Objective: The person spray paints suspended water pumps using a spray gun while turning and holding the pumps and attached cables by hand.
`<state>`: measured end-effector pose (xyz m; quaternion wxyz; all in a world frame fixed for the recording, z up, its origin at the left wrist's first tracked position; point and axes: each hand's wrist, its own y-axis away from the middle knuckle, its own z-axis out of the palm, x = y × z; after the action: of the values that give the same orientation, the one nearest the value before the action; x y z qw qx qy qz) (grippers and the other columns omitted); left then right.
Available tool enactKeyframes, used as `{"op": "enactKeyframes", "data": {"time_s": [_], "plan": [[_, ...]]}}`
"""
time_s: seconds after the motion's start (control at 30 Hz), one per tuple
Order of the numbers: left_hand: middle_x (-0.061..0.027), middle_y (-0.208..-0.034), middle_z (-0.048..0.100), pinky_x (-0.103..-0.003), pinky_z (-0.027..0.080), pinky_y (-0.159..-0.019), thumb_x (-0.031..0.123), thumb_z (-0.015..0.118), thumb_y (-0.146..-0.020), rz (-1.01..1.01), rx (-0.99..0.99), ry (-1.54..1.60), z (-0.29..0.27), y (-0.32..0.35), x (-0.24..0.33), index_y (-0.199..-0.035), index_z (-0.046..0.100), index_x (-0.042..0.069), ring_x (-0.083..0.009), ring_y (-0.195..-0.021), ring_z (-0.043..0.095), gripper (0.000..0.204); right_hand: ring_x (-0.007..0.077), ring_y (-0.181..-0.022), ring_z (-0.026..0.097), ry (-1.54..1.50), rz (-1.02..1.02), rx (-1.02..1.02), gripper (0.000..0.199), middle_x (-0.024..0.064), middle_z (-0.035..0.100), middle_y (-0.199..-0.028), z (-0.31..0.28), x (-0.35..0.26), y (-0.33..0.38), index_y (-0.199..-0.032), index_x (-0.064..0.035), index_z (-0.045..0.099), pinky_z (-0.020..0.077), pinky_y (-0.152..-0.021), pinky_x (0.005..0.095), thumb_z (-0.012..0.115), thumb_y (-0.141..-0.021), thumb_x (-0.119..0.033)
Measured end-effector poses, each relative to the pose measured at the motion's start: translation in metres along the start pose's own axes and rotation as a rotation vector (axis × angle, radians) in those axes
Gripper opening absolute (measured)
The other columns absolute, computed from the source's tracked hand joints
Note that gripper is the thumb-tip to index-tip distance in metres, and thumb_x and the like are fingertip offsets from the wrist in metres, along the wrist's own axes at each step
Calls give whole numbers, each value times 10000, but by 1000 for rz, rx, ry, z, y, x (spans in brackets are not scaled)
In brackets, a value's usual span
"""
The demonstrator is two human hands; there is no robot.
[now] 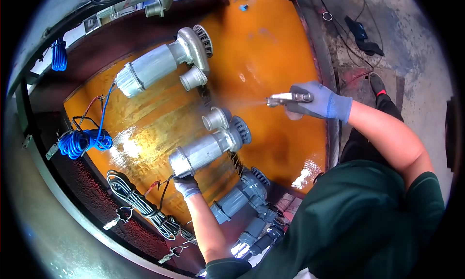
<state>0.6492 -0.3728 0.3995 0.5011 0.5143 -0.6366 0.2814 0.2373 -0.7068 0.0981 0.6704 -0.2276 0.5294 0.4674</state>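
My right hand (316, 100), in a blue-grey glove, is closed around a metal spray gun (286, 98). Its nozzle points left, and a pale mist fans out from it toward the pumps. With my gloved left hand (187, 186) I grip the lower, cable end of a silvery-grey submersible pump (206, 150); some fingers are hidden beneath it. That pump lies tilted, its slotted strainer end up and to the right and its round outlet facing up-left. Farther off lies a similar pale grey pump (152, 68), apart from both hands.
Darker grey pumps (232, 201) lie nearer my body. Blue cable coils (80, 142) and a black cable bundle (140, 201) hang along the left frame with metal clips. An orange, wet-looking panel (271, 41) lies behind the pumps. A hose (346, 44) trails over the floor at right.
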Motion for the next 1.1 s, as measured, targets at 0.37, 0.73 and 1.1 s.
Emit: {"op": "enactKeyframes", "data": {"time_s": [0.37, 0.73, 1.1], "plan": [[-112, -1512, 606, -484, 439, -1136, 707, 369, -1039, 119, 440, 12, -20, 0, 7, -1478, 584, 114, -290, -1366, 579, 769, 289, -815, 750, 185, -22, -243, 280, 72, 770, -835, -7, -11, 13, -945, -94, 696, 565, -751, 415, 732, -949, -372], [-85, -1529, 583, -529, 440, -1194, 463, 405, -1096, 58, 245, -169, 57, 20, 12, -1555, 526, 148, -323, -1390, 558, 570, 347, -838, 737, 198, -75, -309, 296, 123, 751, -852, 3, 38, 49, -922, -95, 683, 558, -754, 457, 732, -945, -387], [-95, -1547, 567, -521, 423, -1204, 396, 428, -1112, 107, 25, -134, 42, 33, 22, -1561, 517, 113, -315, -1417, 536, 538, 385, -846, 716, 253, -176, -263, 309, 133, 723, -855, 9, 47, 62, -981, -112, 685, 553, -735, 480, 796, -909, -392]]}}
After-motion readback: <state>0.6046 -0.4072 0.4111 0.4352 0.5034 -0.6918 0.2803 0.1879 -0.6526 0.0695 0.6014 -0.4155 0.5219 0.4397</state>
